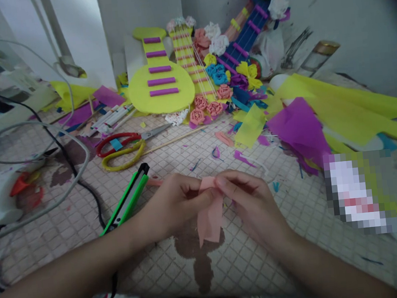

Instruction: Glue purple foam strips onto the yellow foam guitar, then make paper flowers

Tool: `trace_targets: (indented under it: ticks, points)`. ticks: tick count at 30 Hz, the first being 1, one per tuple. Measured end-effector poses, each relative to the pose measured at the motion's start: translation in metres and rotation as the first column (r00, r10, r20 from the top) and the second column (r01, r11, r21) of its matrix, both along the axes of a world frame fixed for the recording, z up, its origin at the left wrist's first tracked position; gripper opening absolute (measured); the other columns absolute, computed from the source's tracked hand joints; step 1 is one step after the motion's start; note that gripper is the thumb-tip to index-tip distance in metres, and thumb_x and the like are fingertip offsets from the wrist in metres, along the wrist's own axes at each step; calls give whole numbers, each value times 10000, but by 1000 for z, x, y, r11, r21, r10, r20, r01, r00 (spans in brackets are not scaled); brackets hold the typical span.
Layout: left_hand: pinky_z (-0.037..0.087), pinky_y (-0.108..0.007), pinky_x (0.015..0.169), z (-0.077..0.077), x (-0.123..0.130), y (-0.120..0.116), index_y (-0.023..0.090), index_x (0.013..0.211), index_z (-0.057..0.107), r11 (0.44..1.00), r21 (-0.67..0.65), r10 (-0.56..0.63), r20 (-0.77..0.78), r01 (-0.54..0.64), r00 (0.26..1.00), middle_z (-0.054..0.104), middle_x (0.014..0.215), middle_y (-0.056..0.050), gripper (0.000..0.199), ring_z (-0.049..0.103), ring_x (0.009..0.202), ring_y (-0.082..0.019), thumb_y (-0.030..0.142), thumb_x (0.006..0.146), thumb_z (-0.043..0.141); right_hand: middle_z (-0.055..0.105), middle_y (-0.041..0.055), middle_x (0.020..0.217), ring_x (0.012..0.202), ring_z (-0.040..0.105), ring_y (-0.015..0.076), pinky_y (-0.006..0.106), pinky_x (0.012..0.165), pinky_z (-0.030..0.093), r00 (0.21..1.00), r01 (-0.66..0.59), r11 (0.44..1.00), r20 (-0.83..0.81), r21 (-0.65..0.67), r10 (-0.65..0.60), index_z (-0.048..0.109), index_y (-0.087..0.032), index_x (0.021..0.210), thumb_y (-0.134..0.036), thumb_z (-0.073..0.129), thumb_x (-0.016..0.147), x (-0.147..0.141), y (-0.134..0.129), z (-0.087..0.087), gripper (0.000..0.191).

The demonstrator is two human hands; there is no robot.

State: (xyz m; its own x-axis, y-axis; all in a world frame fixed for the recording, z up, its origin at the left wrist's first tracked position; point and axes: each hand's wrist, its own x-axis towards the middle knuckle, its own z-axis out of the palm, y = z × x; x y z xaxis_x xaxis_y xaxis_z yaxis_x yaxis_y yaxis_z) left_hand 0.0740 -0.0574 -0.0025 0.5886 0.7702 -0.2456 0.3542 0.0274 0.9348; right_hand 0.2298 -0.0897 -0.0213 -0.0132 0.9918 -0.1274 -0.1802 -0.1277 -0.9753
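Note:
A strip of salmon-pink crepe paper (210,218) hangs between my hands, folded over near its top edge. My left hand (184,199) pinches it from the left, thumb across its front. At the upper right corner, my right hand (247,193) grips the same paper between thumb and fingers. Beside my left forearm lies a green box cutter (128,200). Scissors (124,149) with one red and one yellow handle rest beyond it. A thin wooden stick (173,140) lies by the scissor blades.
A yellow paper guitar shape (161,89) with purple bars leans at the back. Near it stand a blue guitar shape (241,46) and paper flowers (201,104). Purple paper (300,127) and yellow sheets (348,101) lie right. A white glue gun (1,196) and cables occupy the left.

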Motion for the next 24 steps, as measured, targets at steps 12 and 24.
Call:
trace_targets:
  ticks: [12, 24]
  points:
    - [257, -187, 403, 5, 1, 2, 104, 601, 629, 999, -13, 35, -62, -36, 997, 471, 472, 18, 376, 393, 445, -66, 389, 798, 485, 652, -23, 710, 696, 578, 111, 239, 637, 445, 970, -19, 999, 244, 42, 8, 673, -222, 736, -274, 616, 765, 6, 3, 4, 82]
    - [380, -172, 459, 4, 2, 0, 129, 642, 595, 989, 125, 84, 12, -85, 996, 562, 571, 4, 292, 504, 531, -86, 376, 784, 532, 645, -21, 672, 664, 579, 119, 246, 614, 461, 977, -32, 999, 210, 24, 26, 673, -232, 694, -274, 622, 748, 6, 1, 11, 86]
